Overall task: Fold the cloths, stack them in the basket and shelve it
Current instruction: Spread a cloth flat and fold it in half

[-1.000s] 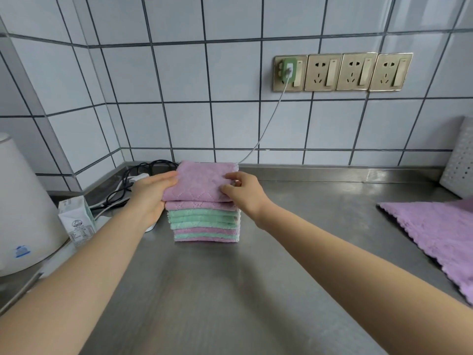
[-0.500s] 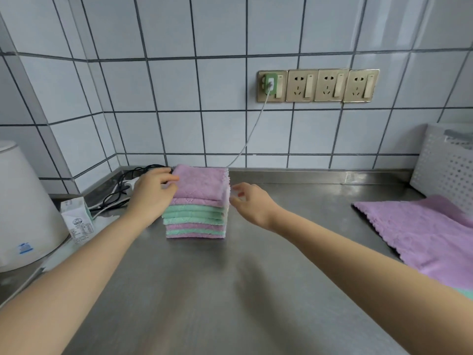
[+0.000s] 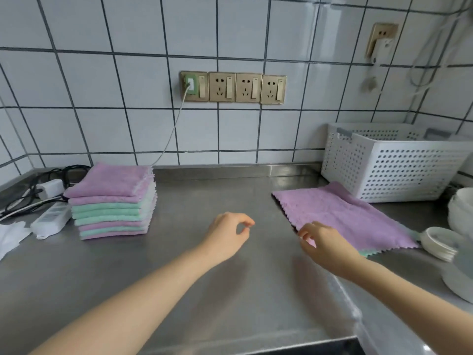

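Observation:
A stack of folded purple and green cloths (image 3: 114,202) stands at the back left of the steel counter (image 3: 179,278). To the right, a purple cloth (image 3: 343,216) lies spread flat with a green cloth edge showing under its near corner. A white perforated basket (image 3: 389,165) sits behind it against the wall. My left hand (image 3: 226,235) hovers over bare counter mid-frame, fingers loosely curled, holding nothing. At the flat cloth's near left corner is my right hand (image 3: 323,243), fingers relaxed; I cannot tell whether it touches the cloth.
A power strip (image 3: 52,220), adapter and tangled black cables lie left of the stack. A charger cable runs down from the wall sockets (image 3: 233,87). White bowls (image 3: 460,213) and a round lid (image 3: 439,242) crowd the right edge. A clear plastic sheet (image 3: 368,326) lies near my right forearm.
Both hands have let go of the folded stack and moved right, and my view has swung right. The right hand now sits at the spread purple cloth; the basket has come into view.

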### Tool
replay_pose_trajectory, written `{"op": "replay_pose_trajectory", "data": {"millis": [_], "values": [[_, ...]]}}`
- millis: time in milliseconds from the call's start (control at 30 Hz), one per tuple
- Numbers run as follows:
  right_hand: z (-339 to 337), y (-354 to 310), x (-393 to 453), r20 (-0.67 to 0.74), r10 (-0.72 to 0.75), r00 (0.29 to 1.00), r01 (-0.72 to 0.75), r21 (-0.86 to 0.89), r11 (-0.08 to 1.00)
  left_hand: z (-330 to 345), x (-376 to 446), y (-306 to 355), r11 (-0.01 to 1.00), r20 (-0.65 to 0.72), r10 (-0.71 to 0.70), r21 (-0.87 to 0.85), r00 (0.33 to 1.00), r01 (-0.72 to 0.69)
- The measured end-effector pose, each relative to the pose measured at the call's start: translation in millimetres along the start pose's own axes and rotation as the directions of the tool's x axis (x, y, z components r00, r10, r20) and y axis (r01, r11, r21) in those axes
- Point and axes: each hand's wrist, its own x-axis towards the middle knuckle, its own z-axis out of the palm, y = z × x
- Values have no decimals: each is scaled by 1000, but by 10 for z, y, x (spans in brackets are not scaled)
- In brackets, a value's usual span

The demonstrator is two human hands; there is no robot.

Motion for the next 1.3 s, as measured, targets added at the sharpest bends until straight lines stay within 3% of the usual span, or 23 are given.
{"op": "replay_pose_trajectory", "data": {"millis": [200,433,567,800,1000,1133,1300], "values": [[60,431,-194,-6,-6,1000,5,-49,999,614,174,473,991,248,136,-35,959,-132],[188,528,-133,-143,-144,979,108,-232,967,933,360,655,966,388,252,-46,886,-254],[166,514,-38,-169,-243,955,187,-294,937,978,480,650,959,364,278,-54,889,-278],[211,556,-85,-94,-111,989,99,-124,987,1118,642,599,962,270,269,-40,924,-269],[171,583,64,-130,-75,989,75,0,997,1101,663,623,986,262,98,-159,960,-57],[-229,556,291,-298,-33,954,48,42,998,960,813,776,993,353,81,-105,932,-47],[-857,307,466,-512,12,859,149,271,951,790,1273,1247,994,83,9,-107,996,0]]}}
